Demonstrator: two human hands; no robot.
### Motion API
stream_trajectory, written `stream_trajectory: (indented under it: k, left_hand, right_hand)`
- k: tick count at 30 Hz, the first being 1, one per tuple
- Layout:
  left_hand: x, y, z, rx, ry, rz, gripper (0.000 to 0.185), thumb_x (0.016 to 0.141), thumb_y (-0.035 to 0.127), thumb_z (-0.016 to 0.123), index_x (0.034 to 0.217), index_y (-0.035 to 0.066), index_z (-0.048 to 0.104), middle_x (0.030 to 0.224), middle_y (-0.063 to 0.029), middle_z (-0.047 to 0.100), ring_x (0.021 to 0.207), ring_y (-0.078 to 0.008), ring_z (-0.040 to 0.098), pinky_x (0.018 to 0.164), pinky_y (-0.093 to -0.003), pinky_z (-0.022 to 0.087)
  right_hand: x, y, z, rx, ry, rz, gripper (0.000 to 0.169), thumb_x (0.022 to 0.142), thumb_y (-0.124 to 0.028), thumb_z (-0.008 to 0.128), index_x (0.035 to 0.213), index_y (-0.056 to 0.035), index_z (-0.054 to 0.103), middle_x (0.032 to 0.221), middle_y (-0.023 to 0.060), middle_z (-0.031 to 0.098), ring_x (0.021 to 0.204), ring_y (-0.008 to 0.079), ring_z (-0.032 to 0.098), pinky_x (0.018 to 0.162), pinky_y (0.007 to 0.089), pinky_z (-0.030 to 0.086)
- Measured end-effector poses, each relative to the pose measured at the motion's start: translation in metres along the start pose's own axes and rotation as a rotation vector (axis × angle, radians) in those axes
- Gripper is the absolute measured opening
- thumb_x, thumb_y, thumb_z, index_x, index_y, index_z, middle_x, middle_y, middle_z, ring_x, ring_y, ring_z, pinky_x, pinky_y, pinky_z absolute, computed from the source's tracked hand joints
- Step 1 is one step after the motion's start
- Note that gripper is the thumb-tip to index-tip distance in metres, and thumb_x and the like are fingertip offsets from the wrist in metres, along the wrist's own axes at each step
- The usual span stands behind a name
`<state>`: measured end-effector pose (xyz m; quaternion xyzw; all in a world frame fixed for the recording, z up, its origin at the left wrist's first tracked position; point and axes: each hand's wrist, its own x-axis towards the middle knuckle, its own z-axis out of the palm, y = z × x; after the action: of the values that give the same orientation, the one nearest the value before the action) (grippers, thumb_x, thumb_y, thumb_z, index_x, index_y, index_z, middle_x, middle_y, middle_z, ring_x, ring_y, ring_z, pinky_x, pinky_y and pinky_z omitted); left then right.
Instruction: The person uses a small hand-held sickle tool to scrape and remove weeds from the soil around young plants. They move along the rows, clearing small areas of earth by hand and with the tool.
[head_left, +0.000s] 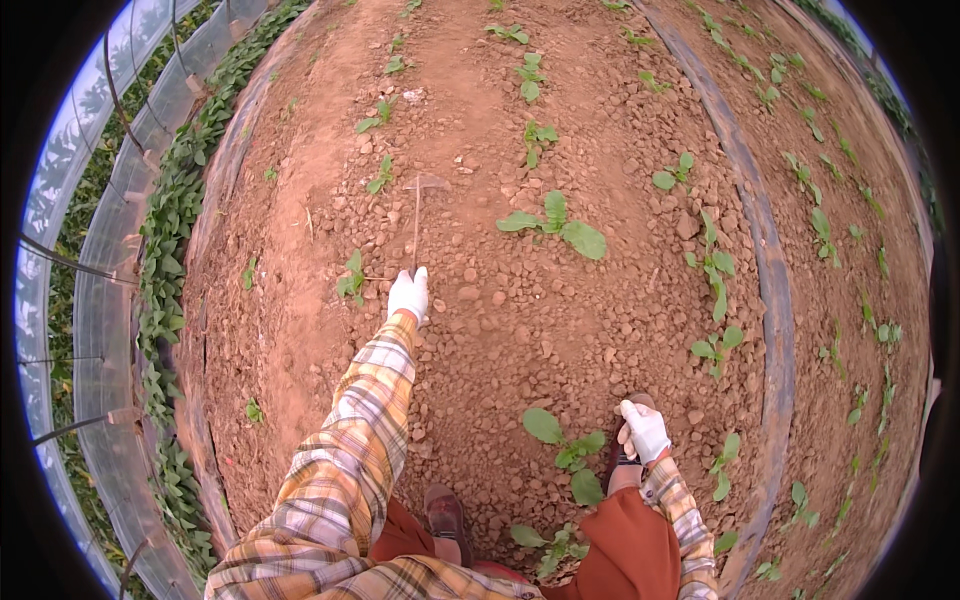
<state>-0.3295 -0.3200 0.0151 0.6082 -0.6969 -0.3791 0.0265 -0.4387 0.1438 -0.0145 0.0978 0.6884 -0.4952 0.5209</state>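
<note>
Stretched out ahead, my left hand (409, 292) wears a white glove and is closed around the handle of a small hand hoe (417, 225). The hoe's thin shaft points away from me, and its wide blade (427, 181) is at the soil, blurred against it. A leafy seedling (351, 277) grows just left of that hand. My right hand (643, 430), also gloved in white, is curled in front of my right knee, over the shoe; nothing shows in its fingers. Left of it stands a larger seedling (568, 448).
Rows of green seedlings run through cloddy reddish soil (480, 345); one big seedling (555, 223) stands ahead. A dark strip, perhaps a drip hose (772, 300), runs along the right. Leafy vines (169, 262) and clear plastic sheeting (105, 300) border the left. My left shoe (446, 514) is below.
</note>
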Motion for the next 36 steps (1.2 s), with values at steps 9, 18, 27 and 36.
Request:
stream_trajectory:
  k: [9, 18, 27, 36]
  left_hand:
    - [-0.076, -0.118, 0.071, 0.309, -0.100, -0.053, 0.051, 0.093, 0.046, 0.045, 0.117, 0.001, 0.044, 0.099, -0.0233, 0.062, 0.079, -0.0377, 0.065, 0.052, -0.0419, 0.057]
    - [-0.017, -0.041, 0.009, -0.178, 0.165, -0.050, 0.049, 0.093, 0.043, 0.047, 0.113, -0.002, 0.050, 0.098, -0.0214, 0.063, 0.081, -0.0340, 0.065, 0.060, -0.0409, 0.055]
    - [-0.016, -0.088, 0.000, -0.295, 0.058, -0.289, 0.049, 0.094, 0.045, 0.045, 0.125, 0.007, 0.043, 0.063, -0.0055, 0.051, 0.039, -0.0171, 0.048, 0.032, -0.0322, 0.040]
    - [-0.010, -0.049, 0.006, -0.105, -0.014, -0.151, 0.046, 0.094, 0.044, 0.045, 0.119, 0.005, 0.047, 0.075, -0.0078, 0.055, 0.048, -0.0170, 0.053, 0.036, -0.0319, 0.045]
  right_hand:
    - [-0.003, -0.007, 0.007, -0.009, 0.023, 0.022, 0.036, 0.094, -0.035, 0.054, 0.096, 0.0002, 0.064, 0.050, 0.0054, 0.056, 0.029, 0.0121, 0.044, 0.027, 0.0249, 0.033]
    - [-0.004, -0.008, 0.004, -0.017, 0.046, 0.025, 0.035, 0.094, -0.034, 0.053, 0.096, 0.0000, 0.063, 0.049, 0.0063, 0.056, 0.029, 0.0134, 0.044, 0.027, 0.0255, 0.033]
    - [-0.001, -0.004, 0.007, -0.025, 0.020, -0.012, 0.037, 0.094, -0.035, 0.053, 0.096, 0.0007, 0.063, 0.049, 0.0057, 0.055, 0.029, 0.0125, 0.043, 0.026, 0.0259, 0.032]
    - [-0.004, -0.007, 0.003, -0.041, -0.004, -0.010, 0.036, 0.094, -0.034, 0.052, 0.099, -0.0004, 0.064, 0.052, 0.0055, 0.057, 0.031, 0.0114, 0.045, 0.028, 0.0237, 0.034]
